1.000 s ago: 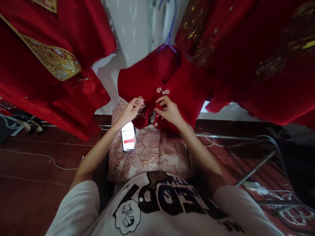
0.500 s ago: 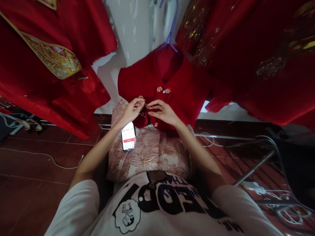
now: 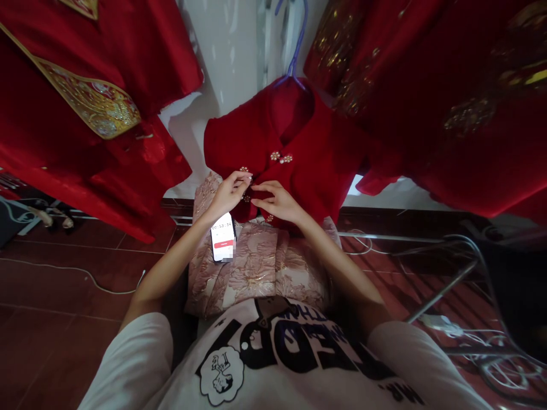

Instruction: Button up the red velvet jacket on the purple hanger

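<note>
A short red jacket (image 3: 316, 134) hangs on a purple hanger (image 3: 292, 68), its lower part near my lap. My left hand (image 3: 231, 192) pinches the jacket's front edge beside a flower-shaped clasp (image 3: 244, 169); what exactly lies under the fingertips is hidden. Close to those fingertips, my right hand (image 3: 280, 202) reaches in with fingers stretched out and thumb apart. Higher on the front, a pearl flower clasp (image 3: 276, 155) joins the two sides. Another flower piece (image 3: 269, 218) shows below my right hand.
Pink brocade fabric (image 3: 256, 267) covers my lap, and a phone (image 3: 223, 239) with a running timer lies on it. Red gowns with gold embroidery (image 3: 100, 105) hang on both sides. A metal-framed chair (image 3: 453, 285) and white cables (image 3: 491, 347) are at right.
My right hand has shifted slightly left, toward my left fingertips, and its thumb and fingers sit a little differently. My left hand stays almost still.
</note>
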Demonstrator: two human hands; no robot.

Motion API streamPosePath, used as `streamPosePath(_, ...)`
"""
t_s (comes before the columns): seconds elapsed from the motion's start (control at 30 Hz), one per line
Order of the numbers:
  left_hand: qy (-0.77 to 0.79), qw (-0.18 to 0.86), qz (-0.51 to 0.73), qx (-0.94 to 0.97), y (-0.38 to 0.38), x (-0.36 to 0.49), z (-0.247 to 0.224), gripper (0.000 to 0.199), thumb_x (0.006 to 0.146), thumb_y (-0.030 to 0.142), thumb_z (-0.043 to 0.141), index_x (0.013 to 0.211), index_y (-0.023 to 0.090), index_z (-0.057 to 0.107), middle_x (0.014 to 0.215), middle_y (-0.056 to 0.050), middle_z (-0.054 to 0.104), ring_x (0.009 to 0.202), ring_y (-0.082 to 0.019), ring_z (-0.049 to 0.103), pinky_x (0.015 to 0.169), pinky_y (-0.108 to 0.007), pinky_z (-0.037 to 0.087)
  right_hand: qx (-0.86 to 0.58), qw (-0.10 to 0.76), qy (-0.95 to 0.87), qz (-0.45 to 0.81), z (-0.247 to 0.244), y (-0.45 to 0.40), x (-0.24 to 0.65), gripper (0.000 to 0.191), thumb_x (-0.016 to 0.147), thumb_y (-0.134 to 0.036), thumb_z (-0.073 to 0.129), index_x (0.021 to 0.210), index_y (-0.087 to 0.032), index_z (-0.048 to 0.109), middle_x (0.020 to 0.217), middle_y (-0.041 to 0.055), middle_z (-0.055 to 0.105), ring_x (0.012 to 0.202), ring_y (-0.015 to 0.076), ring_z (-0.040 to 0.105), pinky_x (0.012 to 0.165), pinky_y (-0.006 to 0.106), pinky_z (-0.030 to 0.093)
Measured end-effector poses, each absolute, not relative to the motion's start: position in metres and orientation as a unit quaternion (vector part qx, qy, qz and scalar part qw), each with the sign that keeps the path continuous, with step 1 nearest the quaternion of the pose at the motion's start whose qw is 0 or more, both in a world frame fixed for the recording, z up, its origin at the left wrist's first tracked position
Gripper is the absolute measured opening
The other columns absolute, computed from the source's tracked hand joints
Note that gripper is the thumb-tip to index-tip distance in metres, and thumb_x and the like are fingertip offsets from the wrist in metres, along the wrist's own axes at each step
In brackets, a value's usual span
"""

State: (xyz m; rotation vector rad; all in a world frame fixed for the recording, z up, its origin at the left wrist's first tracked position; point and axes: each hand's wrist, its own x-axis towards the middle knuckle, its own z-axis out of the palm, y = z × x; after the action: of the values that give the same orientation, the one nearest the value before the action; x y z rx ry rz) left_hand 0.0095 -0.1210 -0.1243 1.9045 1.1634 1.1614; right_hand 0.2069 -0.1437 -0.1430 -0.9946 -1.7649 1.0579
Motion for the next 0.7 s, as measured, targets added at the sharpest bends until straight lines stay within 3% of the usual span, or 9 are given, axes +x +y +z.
streamPosePath(0.27, 0.451, 0.291, 0.437, 0.722, -0.123, 0.009, -0.123, 0.017, 0.100, 0.019, 0.058, 0.115, 0.019, 0.067, 0.124, -0.011, 0.076, 0.113, -0.018, 0.074, 0.100, -0.033, 0.059, -0.442, 0.423, -0.686, 0.394, -0.161, -0.138, 0.197, 0.068, 0.078, -0.058, 0.082, 0.134, -0.021, 0.072, 0.144, 0.0173, 0.051, 0.129, 0.0357, 0.058, 0.102, 0.059, 0.062)
streamPosePath(0.5, 0.450, 0.270, 0.430, 0.734, -0.123, 0.006, -0.124, 0.018, 0.102, 0.021, 0.058, 0.117, 0.019, 0.066, 0.123, -0.011, 0.076, 0.109, -0.018, 0.074, 0.093, -0.030, 0.061, -0.408, 0.395, -0.702, 0.431, -0.137, -0.138, 0.209, 0.057, 0.084, -0.069, 0.074, 0.119, -0.024, 0.078, 0.139, 0.0131, 0.061, 0.137, 0.0311, 0.055, 0.114, 0.055, 0.054)
streamPosePath(0.7, 0.431, 0.317, 0.443, 0.719, -0.119, 0.007, -0.128, 0.021, 0.101, 0.020, 0.055, 0.118, 0.018, 0.066, 0.126, -0.011, 0.074, 0.103, -0.016, 0.075, 0.091, -0.028, 0.062, -0.341, 0.364, -0.689, 0.526, -0.098, -0.157, 0.222, 0.057, 0.083, -0.071, 0.074, 0.118, -0.026, 0.080, 0.136, 0.0078, 0.069, 0.122, 0.0237, 0.066, 0.109, 0.044, 0.057)
